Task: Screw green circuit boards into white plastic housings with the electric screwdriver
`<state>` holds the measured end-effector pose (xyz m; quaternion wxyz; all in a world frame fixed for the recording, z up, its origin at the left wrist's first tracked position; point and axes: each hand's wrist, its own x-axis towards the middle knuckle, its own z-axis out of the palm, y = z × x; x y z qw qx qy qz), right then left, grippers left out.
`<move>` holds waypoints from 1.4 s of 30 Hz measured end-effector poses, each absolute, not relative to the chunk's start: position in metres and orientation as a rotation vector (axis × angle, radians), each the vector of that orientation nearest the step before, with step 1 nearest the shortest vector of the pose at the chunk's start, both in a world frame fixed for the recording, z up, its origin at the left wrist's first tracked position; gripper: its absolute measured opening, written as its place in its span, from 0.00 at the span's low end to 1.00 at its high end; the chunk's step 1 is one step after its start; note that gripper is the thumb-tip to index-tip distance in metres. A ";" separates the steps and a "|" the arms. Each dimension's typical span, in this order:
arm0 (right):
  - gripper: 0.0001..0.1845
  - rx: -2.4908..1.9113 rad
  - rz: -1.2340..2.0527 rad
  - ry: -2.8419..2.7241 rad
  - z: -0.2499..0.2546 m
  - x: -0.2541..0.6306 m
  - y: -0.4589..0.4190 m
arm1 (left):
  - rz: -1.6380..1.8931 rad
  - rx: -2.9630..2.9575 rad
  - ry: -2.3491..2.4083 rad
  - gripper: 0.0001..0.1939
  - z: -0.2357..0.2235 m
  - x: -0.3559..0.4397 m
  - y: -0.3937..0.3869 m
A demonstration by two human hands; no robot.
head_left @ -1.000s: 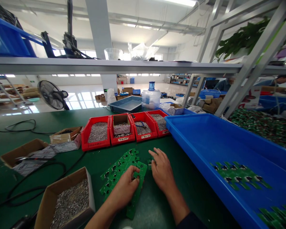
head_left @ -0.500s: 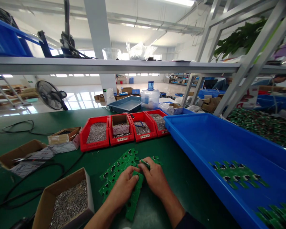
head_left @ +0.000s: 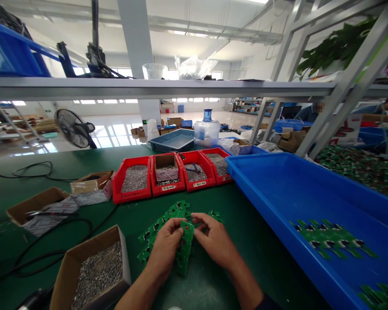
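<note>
Left hand gripping green circuit board above counter, beside red bins; right hand hovering close by, grip partly open, fingers curling

This is a workshop or factory floor where electronics are put together. The green-topped workbench holds 4 red bins of small metal parts near its far edge, with green circuit boards lying closer in. More boards sit in the big blue tray at the bench's right side. Past the metal shelf I see a large bright hall, a standing fan, stocked racks and people at other benches.
</note>
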<state>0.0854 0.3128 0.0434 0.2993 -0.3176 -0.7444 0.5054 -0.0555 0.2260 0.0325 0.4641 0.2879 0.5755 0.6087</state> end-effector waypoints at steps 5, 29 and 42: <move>0.17 -0.813 1.620 -1.865 0.035 0.080 0.307 | 1.491 0.749 1.456 0.14 0.040 -0.051 0.224; 0.13 -1.201 0.719 -2.022 0.031 0.082 0.315 | 1.295 0.828 1.442 0.16 0.037 -0.042 0.221; 0.22 -0.799 1.460 -1.888 0.037 0.077 0.302 | 1.354 0.841 1.248 0.23 0.034 -0.038 0.220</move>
